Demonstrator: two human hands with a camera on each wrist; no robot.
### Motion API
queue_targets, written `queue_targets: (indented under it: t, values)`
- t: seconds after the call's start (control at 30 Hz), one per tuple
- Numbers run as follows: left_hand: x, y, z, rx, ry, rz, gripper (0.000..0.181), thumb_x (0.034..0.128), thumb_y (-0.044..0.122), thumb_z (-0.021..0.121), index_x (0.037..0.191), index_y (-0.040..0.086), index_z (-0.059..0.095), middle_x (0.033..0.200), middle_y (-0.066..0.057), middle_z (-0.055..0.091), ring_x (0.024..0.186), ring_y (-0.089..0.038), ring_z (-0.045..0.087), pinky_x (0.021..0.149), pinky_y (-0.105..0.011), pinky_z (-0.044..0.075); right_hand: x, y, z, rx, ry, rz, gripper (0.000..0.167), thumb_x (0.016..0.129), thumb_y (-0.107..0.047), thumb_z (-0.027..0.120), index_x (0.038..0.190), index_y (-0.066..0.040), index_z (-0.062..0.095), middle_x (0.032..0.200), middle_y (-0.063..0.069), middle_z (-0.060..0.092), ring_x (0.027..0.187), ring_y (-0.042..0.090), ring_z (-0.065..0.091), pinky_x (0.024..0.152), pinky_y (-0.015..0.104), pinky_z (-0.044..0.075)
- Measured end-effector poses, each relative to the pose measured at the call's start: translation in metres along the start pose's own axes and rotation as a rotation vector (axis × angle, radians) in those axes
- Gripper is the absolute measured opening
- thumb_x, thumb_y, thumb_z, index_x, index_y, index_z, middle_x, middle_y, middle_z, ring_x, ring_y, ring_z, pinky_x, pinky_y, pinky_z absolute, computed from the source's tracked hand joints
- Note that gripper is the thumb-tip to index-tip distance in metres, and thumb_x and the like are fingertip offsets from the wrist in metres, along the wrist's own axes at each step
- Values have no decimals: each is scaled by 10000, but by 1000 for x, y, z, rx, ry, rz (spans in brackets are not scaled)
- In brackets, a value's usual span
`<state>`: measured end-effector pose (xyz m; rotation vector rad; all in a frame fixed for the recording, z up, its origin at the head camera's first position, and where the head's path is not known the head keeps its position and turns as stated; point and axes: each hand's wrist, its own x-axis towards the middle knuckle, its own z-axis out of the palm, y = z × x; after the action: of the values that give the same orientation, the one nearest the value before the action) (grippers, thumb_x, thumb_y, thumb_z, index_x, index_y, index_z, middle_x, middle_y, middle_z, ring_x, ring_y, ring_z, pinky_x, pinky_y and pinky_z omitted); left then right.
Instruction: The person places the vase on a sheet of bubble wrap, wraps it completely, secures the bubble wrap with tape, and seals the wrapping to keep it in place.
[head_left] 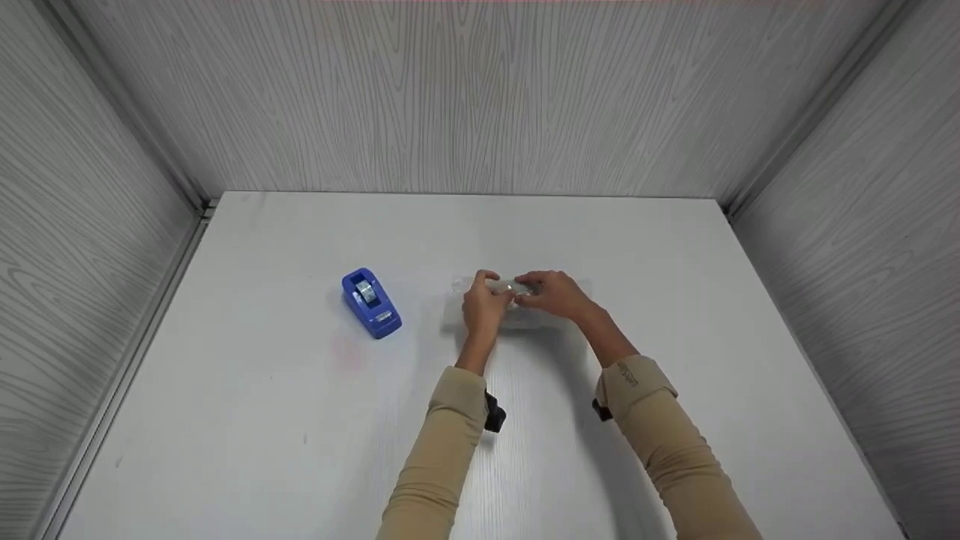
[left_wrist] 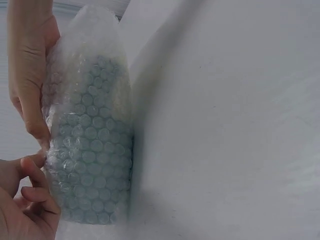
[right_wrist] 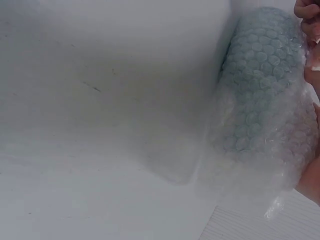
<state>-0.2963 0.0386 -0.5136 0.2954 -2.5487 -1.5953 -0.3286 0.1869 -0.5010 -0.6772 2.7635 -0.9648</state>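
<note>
A bubble-wrapped bundle (left_wrist: 95, 165) lies on the white table, with something greenish blue showing through the clear wrap. Its ends reach past both hands, and loose clear wrap (right_wrist: 240, 180) spreads at one end. In the head view my left hand (head_left: 486, 306) is on the bundle's left half, its thumb and bent fingers pinching the wrap near the middle. My right hand (head_left: 556, 295) grips the wrap from the right, thumb towards the left thumb. The thumbs nearly meet at the wrap's top. What exactly lies between the fingertips is too small to tell.
A blue tape dispenser (head_left: 372, 303) with a roll of clear tape stands on the table (head_left: 300, 420) to the left of the hands. Grey wood-grain panels (head_left: 465, 97) rise at the back and on both sides.
</note>
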Motion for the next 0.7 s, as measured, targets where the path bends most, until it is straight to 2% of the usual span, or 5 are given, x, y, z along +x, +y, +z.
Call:
queue_targets:
  t: [0.1,0.27,0.4,0.5,0.7]
  values:
    - [0,0,0,-20,2,-21,280,790,140,718,1006,71,554,690,-38,598,518,-129,510,481,-248,364,1,0,2,-33,15,1,408,833,-279,663,1157,-33,634,1126,116,618,843,186,558,801,368,445]
    - [0,0,-1,-47,-10,-59,261,791,139,718,950,57,527,721,-47,596,528,-131,523,472,-237,370,0,-2,5,-58,30,32,466,804,-333,695,1168,-49,631,1118,106,624,719,160,503,737,348,447]
    - [1,1,-2,-51,-16,-69,244,792,137,718,899,52,516,759,-58,602,554,-144,526,488,-251,385,-2,-3,5,-60,35,42,519,784,-370,713,1183,-52,621,1136,107,615,758,162,535,762,353,453]
    - [1,2,-1,-38,-9,-64,239,787,130,723,873,51,514,770,-59,594,578,-156,523,507,-269,393,-3,-3,4,-62,43,30,520,782,-366,715,1179,-43,621,1143,107,612,859,176,569,813,368,449]
    - [1,4,1,53,0,-40,226,794,145,716,810,92,497,753,-30,569,643,-174,505,550,-307,377,-3,0,7,-99,65,27,541,757,-361,742,1182,-49,621,1155,89,608,1010,210,572,856,375,435]
